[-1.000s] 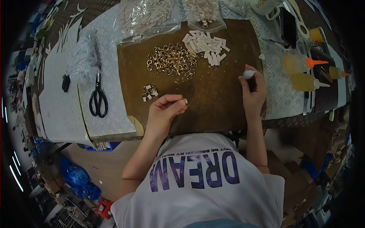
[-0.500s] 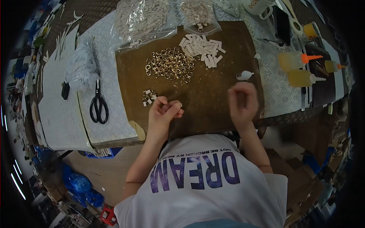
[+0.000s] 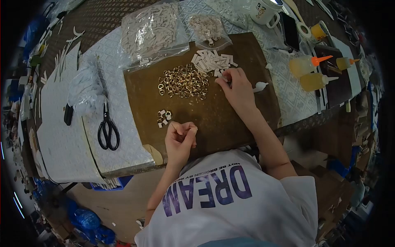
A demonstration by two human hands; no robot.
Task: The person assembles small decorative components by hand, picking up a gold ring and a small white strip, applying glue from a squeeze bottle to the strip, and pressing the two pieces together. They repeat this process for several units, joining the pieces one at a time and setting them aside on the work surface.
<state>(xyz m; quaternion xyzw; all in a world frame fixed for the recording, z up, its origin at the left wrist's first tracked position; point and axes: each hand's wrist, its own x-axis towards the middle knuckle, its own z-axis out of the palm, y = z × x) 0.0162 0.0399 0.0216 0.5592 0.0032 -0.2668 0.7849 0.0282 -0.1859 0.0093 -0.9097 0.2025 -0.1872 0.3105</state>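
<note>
My left hand (image 3: 180, 139) is closed in a pinch above the brown mat's near edge; whatever its fingertips hold is too small to make out. To its upper left sits a small group of gold-coloured clasps with pale strips on them (image 3: 163, 117). My right hand (image 3: 237, 90) reaches to the near side of a pile of short white strips (image 3: 210, 61), its thumb and forefinger closed around one white strip (image 3: 220, 77). Left of that hand lies a heap of gold-coloured metal clasps (image 3: 183, 82). A white nozzle-shaped piece (image 3: 260, 86) rests just beyond my right wrist.
Clear bags of pale strips (image 3: 150, 33) and of metal clasps (image 3: 207, 29) lie at the back. Black scissors (image 3: 108, 131) are at left. Bottles of yellowish liquid (image 3: 313, 82), a phone (image 3: 289, 33) and a mug (image 3: 263, 13) stand on the right. The brown mat (image 3: 222, 131) covers the middle.
My right hand has moved from the mat's right side, up and left to the white strips, and its fingers have closed there. My left hand stays pinched in about the same place.
</note>
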